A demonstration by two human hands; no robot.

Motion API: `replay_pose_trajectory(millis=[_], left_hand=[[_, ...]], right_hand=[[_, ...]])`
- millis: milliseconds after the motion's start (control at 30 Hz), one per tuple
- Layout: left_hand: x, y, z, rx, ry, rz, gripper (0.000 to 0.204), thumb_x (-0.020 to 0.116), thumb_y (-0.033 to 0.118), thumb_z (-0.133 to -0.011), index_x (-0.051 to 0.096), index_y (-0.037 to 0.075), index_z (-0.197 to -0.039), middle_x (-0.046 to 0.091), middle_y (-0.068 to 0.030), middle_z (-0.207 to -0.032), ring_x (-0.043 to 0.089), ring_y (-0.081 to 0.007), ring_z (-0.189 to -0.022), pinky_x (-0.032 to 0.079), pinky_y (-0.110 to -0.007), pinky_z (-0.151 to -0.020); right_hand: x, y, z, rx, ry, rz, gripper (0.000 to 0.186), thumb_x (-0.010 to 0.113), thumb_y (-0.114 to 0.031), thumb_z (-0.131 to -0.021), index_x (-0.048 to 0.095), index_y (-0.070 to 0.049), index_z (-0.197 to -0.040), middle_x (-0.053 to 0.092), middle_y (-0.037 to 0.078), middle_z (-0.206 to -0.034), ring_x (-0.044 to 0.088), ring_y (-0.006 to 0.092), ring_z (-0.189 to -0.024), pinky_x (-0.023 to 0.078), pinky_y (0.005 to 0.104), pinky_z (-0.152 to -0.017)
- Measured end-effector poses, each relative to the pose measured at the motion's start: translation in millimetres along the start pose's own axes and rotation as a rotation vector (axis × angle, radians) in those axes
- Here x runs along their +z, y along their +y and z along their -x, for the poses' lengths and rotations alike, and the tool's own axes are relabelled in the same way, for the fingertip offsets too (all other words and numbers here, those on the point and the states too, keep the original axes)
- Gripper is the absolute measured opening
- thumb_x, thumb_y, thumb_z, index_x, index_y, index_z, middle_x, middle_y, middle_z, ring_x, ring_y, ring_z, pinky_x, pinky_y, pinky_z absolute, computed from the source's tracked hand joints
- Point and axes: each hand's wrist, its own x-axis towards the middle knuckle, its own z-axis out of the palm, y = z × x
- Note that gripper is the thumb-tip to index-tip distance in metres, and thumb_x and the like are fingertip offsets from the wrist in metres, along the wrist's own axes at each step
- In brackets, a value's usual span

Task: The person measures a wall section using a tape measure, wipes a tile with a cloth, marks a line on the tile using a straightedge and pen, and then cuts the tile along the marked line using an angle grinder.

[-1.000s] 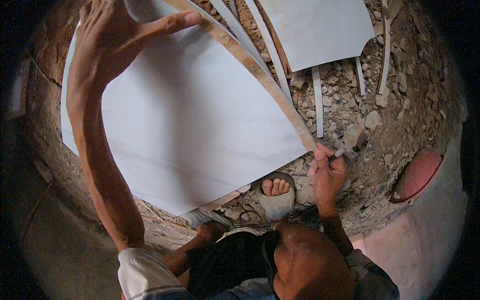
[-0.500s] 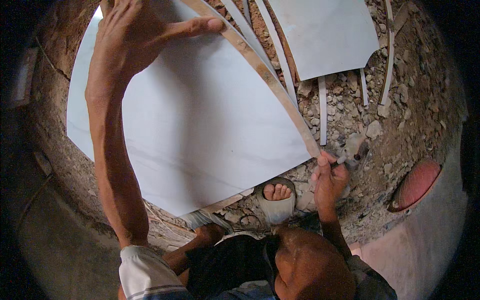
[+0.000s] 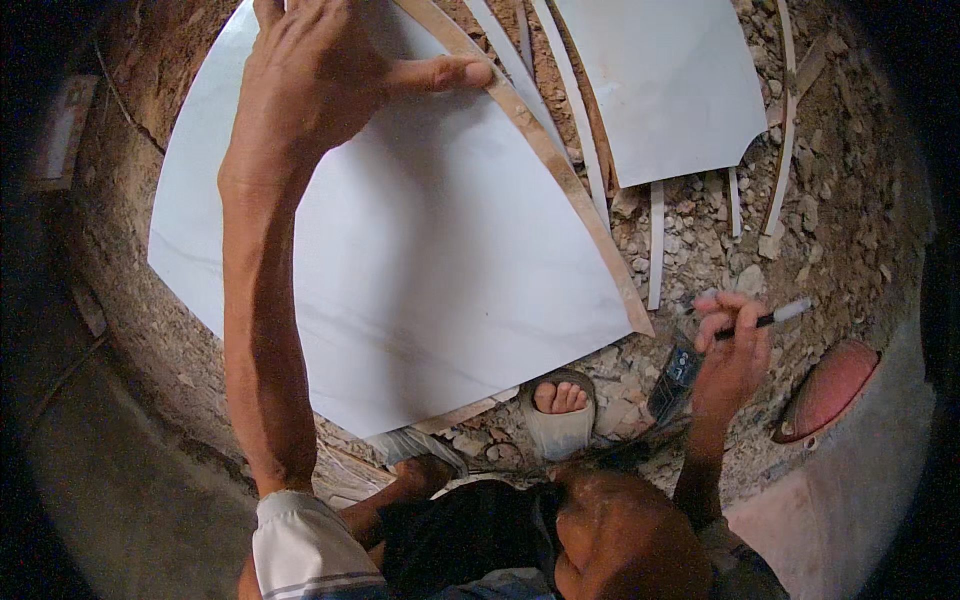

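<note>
Nearest the body: a sandalled foot [image 3: 560,398] sits between the two forearms, closer in than either hand. The near edge of a large white panel [image 3: 470,260] runs just beyond it.

Right hand [image 3: 735,355]: fingers curled and slightly blurred, grasping a black pen [image 3: 766,321] whose pale end points right, away from the panel. The hand is off the panel, just to the right of its near right corner. A dark object [image 3: 676,378] with light markings lies just left of this hand; kind unclear. A red oval object [image 3: 830,390] lies to the hand's right, apart from it.

Left hand [image 3: 318,80]: spread over the far part of the panel, grasping nothing visible; fingertips cut off by the upper edge of the view. Thumb stretched rightward, its tip over a tan strip [image 3: 570,180] that follows the panel's right edge. Panel extends from under this hand back toward the body, most of it between the hands.

Beyond the right hand: stony rubble [image 3: 840,230] and a narrow white strip [image 3: 656,245]. Farther, a smaller white panel [image 3: 670,85], to the right of the left hand.
</note>
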Motion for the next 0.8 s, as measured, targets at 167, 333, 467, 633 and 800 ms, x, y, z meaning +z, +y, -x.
replay_pose_trajectory(millis=[167, 333, 467, 633, 800], left_hand=[[-12.3, 5.8, -3.6, -0.073, -0.132, 0.041, 0.154, 0.088, 0.077, -0.052, 0.014, -0.006, -0.160, 0.030, -0.0359, -0.159, 0.029, -0.0478, -0.150, 0.027, -0.059, -0.125], [-7.5, -2.0, 0.2, -0.088, -0.062, -0.027, 0.143, 0.094, 0.065, -0.056, 0.023, -0.005, -0.158, 0.033, -0.0333, -0.159, 0.035, -0.0462, -0.148, 0.035, -0.054, -0.122], [4.5, -17.8, 1.1, -0.054, -0.082, -0.093, 0.144, 0.095, 0.063, -0.054, 0.023, -0.007, -0.157, 0.031, -0.0331, -0.160, 0.032, -0.0458, -0.150, 0.035, -0.054, -0.123], [-1.4, -6.3, 5.7, -0.059, -0.063, -0.097, 0.147, 0.095, 0.065, -0.053, 0.021, -0.007, -0.158, 0.030, -0.0333, -0.160, 0.030, -0.0467, -0.150, 0.034, -0.054, -0.123], [0.9, -0.4, 7.1, -0.062, -0.071, -0.085, 0.149, 0.095, 0.067, -0.052, 0.019, -0.007, -0.158, 0.029, -0.0335, -0.161, 0.028, -0.0476, -0.150, 0.032, -0.055, -0.124]], right_hand=[[5.4, -16.2, 0.6, -0.044, -0.128, 0.562, 0.021, 0.071, -0.024, -0.097, 0.074, -0.005, -0.105, 0.072, 0.002, -0.097, 0.059, 0.0118, -0.077, 0.047, 0.0253, -0.070], [2.2, 30.0, 39.0, -0.122, -0.219, 0.466, 0.026, 0.084, -0.002, -0.082, 0.077, -0.006, -0.107, 0.073, 0.008, -0.108, 0.067, 0.0179, -0.093, 0.054, 0.0311, -0.084], [4.0, 46.6, 43.0, -0.267, -0.150, 0.413, 0.034, 0.086, 0.008, -0.075, 0.076, -0.004, -0.105, 0.074, 0.012, -0.108, 0.071, 0.0227, -0.099, 0.056, 0.0340, -0.087], [12.3, 55.6, 46.1, -0.377, -0.115, 0.345, 0.033, 0.085, 0.011, -0.074, 0.075, -0.003, -0.103, 0.075, 0.014, -0.105, 0.072, 0.0227, -0.094, 0.058, 0.0330, -0.082], [13.4, 59.2, 43.6, -0.431, -0.111, 0.356, 0.029, 0.084, 0.009, -0.078, 0.076, -0.001, -0.103, 0.076, 0.015, -0.104, 0.072, 0.0217, -0.092, 0.059, 0.0317, -0.076]])
